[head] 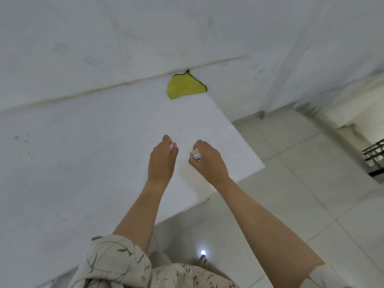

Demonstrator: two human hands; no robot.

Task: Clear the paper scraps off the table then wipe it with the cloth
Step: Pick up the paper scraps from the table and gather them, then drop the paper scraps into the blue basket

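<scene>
Near table (83, 163) right edge: left hand (163, 161), right hand (209, 161) each clutch paper scraps (197, 156); cloth (185, 86) at far edge.

Curled fingers hide most of both paper scraps (197, 156) — the black rack (375, 156) is cut off at the right edge.

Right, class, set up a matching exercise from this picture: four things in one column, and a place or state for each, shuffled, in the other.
Column A
1. cloth
2. left hand
3. right hand
4. table

Column B
a. white, with dark specks near its left side
b. yellow, lying by the wall
c. holds a crumpled scrap with printed lines
d. holds a small white scrap, mostly hidden by the fingers

Pairs: 1-b, 2-d, 3-c, 4-a
</scene>
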